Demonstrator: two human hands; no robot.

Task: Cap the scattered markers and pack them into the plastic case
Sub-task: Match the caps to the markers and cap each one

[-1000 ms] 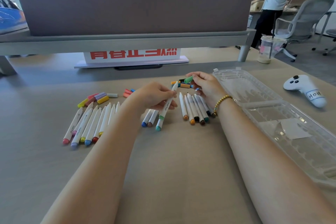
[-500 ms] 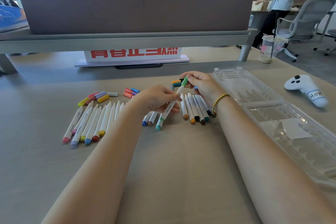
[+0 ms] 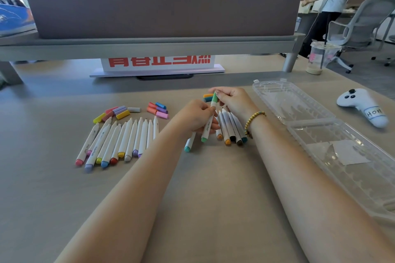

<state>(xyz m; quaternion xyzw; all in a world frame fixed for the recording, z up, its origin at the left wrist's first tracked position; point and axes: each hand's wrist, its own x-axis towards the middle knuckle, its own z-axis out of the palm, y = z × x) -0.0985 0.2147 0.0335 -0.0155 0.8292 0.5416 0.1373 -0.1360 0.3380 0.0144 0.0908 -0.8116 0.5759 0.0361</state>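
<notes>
My left hand (image 3: pixel 196 116) grips a white marker with a green end (image 3: pixel 207 129), held nearly upright above the table. My right hand (image 3: pixel 232 98) pinches a green cap (image 3: pixel 214 97) that sits on the marker's top tip. Several uncapped white markers (image 3: pixel 119 141) lie in a row at the left, and a few more markers (image 3: pixel 232 126) lie under my right hand. Loose coloured caps (image 3: pixel 116 112) and a second cluster of caps (image 3: pixel 158 109) lie behind the rows. The clear plastic case (image 3: pixel 316 134) lies open at the right, empty except for a paper slip.
A white game controller (image 3: pixel 363 107) lies right of the case. A plastic drink cup (image 3: pixel 320 57) stands at the far right. A desk divider (image 3: pixel 162 2) and a sign with red letters (image 3: pixel 158 63) stand at the back. A person (image 3: pixel 333 0) stands beyond by an office chair (image 3: pixel 361 25).
My right hand brought the green cap from the cap pile onto the marker's tip. My left hand tilted the marker more upright and lifted it.
</notes>
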